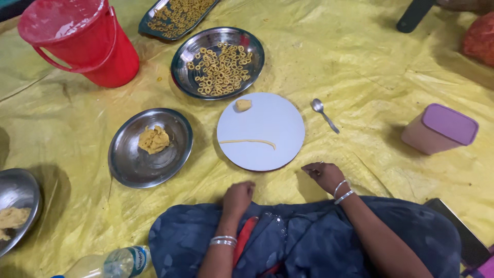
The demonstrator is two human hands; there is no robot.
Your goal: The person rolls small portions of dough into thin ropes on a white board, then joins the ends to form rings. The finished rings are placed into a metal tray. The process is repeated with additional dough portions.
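A round white board [267,149] lies on the yellow sheet in front of me. A thin rolled strip of dough [248,141] stretches across it, and a small dough lump [243,105] sits at its far edge. My left hand [237,197] rests near my lap just below the board, fingers curled, holding nothing that I can see. My right hand [324,175] hovers at the board's lower right edge, fingers loosely bent and empty as far as I can tell. Both wrists wear silver bangles.
A steel plate [128,164] with a dough mound [153,139] lies left of the board. Two trays of dough rings [220,68] [175,15] sit farther back. Around are a red bucket [87,46], spoon [323,114], lidded pink box [440,128], another bowl [15,206] and a bottle [110,263].
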